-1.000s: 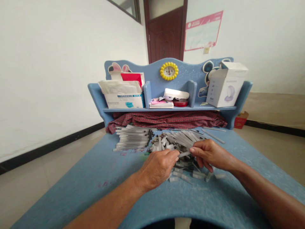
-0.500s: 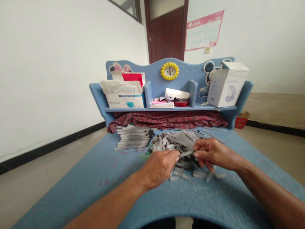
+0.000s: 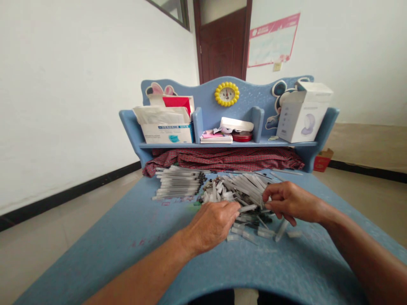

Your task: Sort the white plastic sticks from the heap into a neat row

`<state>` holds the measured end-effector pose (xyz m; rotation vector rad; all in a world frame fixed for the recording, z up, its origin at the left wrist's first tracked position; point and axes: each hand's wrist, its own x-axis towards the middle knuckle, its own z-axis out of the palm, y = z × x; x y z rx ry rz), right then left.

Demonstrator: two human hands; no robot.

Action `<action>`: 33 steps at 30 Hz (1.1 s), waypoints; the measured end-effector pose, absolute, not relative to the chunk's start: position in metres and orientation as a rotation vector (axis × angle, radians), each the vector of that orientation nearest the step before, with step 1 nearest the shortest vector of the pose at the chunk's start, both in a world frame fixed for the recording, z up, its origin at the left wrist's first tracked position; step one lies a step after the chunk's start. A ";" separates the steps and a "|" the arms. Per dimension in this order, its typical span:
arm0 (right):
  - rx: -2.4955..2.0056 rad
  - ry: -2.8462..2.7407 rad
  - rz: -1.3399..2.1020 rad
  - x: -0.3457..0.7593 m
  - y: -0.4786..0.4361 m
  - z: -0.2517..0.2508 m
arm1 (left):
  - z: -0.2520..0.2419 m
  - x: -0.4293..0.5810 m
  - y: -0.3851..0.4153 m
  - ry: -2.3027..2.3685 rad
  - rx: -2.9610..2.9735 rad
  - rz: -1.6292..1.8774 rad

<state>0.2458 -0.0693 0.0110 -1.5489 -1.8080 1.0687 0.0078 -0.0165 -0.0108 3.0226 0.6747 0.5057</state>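
My left hand [image 3: 213, 223] is closed, thumb and fingers pinching one end of a translucent whitish pen barrel [image 3: 248, 208]. The barrel points right, over a loose heap of clear and black pen parts [image 3: 244, 186]. Just beyond its free end, my right hand [image 3: 288, 203] has thumb and index finger pressed together, the other fingers curled loosely. Whatever those fingertips hold is too small to make out. Left of the heap lies a neat row of pens [image 3: 178, 184], whitish with dark tips to the right. Several short clear pieces [image 3: 241, 231] lie in front, partly behind my left hand.
Behind the pens a red plaid cloth [image 3: 222, 159] is bundled under the blue shelf [image 3: 273, 144]. On the shelf stand a mask box [image 3: 168, 133], a red round tin [image 3: 242, 137] and a white carton [image 3: 300, 116]. The blue table [image 3: 133, 237] curves inward at its front edge.
My right hand has moved a little right, away from the pen barrel's end, leaving a gap. My left hand stays in place with the barrel.
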 end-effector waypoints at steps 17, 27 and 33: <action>-1.370 -1.802 1.245 0.229 -0.069 -0.002 | -0.009 0.008 -0.020 0.595 3.083 0.536; -1.334 -1.776 1.215 0.227 -0.069 -0.001 | -0.004 0.008 -0.018 0.583 3.071 0.515; -1.346 -1.646 1.085 0.244 -0.067 0.010 | 0.006 -0.004 -0.002 0.628 3.015 0.679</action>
